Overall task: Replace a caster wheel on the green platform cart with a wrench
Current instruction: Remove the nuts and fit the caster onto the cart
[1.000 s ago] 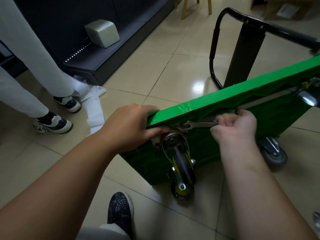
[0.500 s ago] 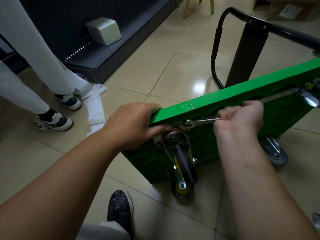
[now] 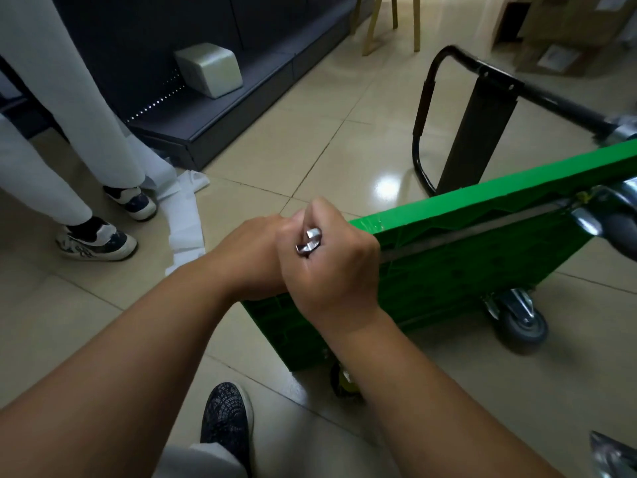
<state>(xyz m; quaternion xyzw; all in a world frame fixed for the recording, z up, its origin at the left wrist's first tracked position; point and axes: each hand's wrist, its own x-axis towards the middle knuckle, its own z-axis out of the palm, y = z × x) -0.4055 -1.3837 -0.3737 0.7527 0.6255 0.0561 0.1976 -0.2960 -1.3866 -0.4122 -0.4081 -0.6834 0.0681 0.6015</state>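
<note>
The green platform cart (image 3: pixel 465 267) stands on its side on the tiled floor, underside towards me. My left hand (image 3: pixel 255 257) grips its near top corner. My right hand (image 3: pixel 331 263) is curled round the steel wrench (image 3: pixel 309 243), whose end sticks out of my fist, right against my left hand. My right hand and arm hide the near caster; only a bit of its yellow and black wheel (image 3: pixel 343 381) shows at the floor. A grey caster (image 3: pixel 524 319) sits at the lower right, and another caster (image 3: pixel 613 215) at the upper right edge.
The cart's black handle (image 3: pixel 424 108) rests on the floor behind it. A person in white trousers and sneakers (image 3: pixel 100 243) stands at the left, by white paper (image 3: pixel 186 215). A dark low shelf (image 3: pixel 213 119) holds a pale box (image 3: pixel 210 69). My shoe (image 3: pixel 225 422) is below.
My right hand swung the wrench leftwards and up from the right of the caster, and now lies against my left hand, covering the caster. My left hand kept its grip on the corner.
</note>
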